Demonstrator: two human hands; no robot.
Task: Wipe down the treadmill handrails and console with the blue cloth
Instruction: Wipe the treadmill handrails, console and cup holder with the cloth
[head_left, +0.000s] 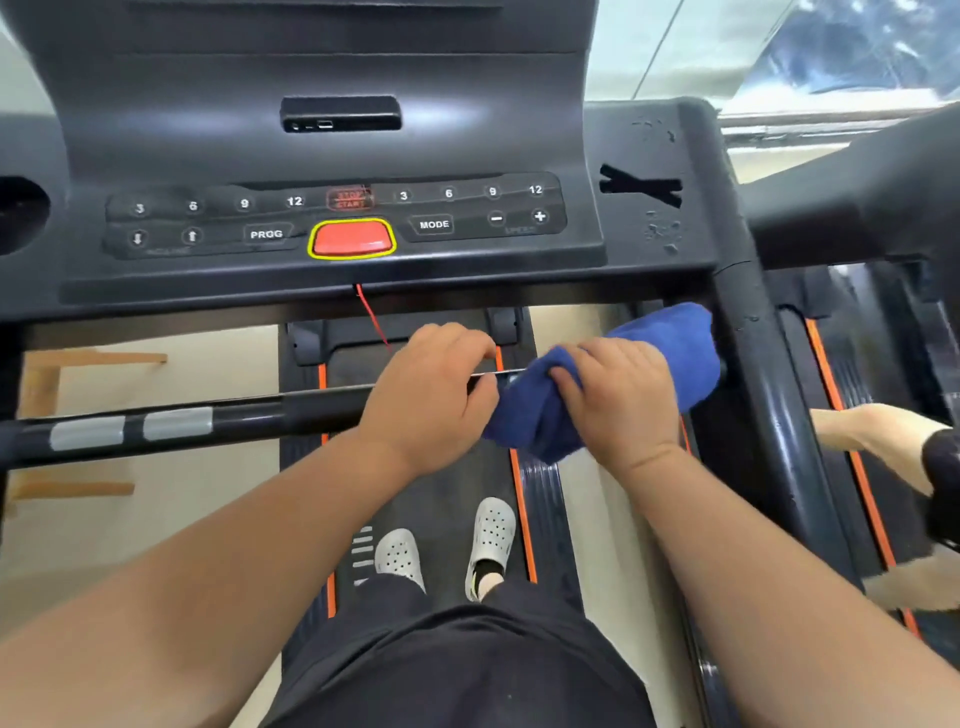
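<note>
Cloth (670, 338) is bunched on the bar (234, 415), right fingers (582, 364) clamped on it, left fingers (467, 345) gripping bare bar. Careless swipe could snag that red cord (370, 314).

Blue cloth (670, 338): bunched, wrapped over the right end of the black front handrail (260, 410), against the right side rail (769, 395). Console (332, 161): dark grey, button panel along lower edge, scuffed at right.
</note>
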